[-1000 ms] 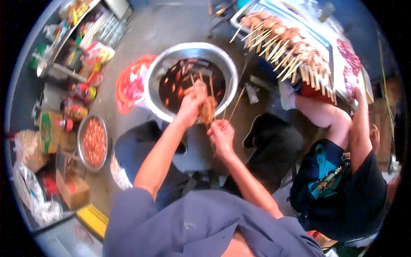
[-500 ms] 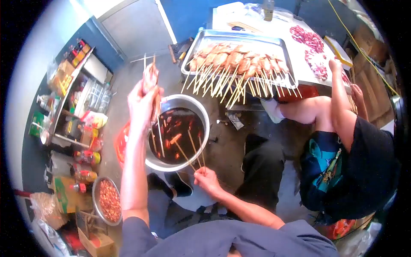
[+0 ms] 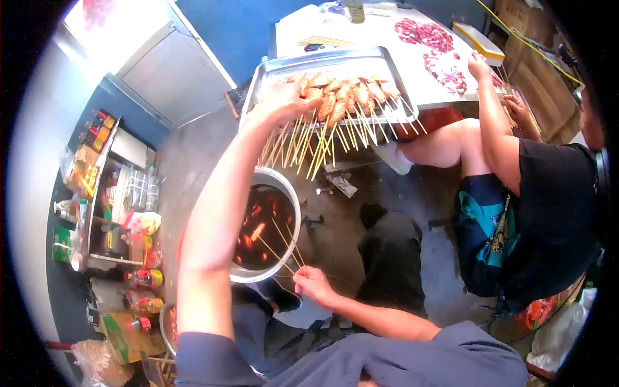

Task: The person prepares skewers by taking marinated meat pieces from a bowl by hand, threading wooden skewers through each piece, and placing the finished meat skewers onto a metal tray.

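My left hand [image 3: 284, 102] is at the left part of a metal tray [image 3: 394, 77], its fingers curled over chicken wing skewers; my own hand partly hides what it grips. Skewered chicken wings [image 3: 338, 106] lie in a row there, sticks hanging over the near edge. My right hand [image 3: 313, 284] pinches the ends of a few bamboo skewers [image 3: 282, 237], whose far ends slant over a metal pot [image 3: 297, 213]. Inside the pot is dark liquid with floating red bits. An orange-brown piece [image 3: 258, 231] shows near one skewer's tip.
On the right sits another person [image 3: 554, 213], hands near sticks at the white table [image 3: 412, 84]. Raw red meat [image 3: 425, 35] lies on that table. Shelves with bottles [image 3: 145, 278] and boxes stand left. A bowl [image 3: 169, 329] is partly visible behind my left arm.
My left hand has moved from above the pot, where it held raised meat skewers, up and right to the tray. My right hand stays by the pot with its skewers. The view has shifted.
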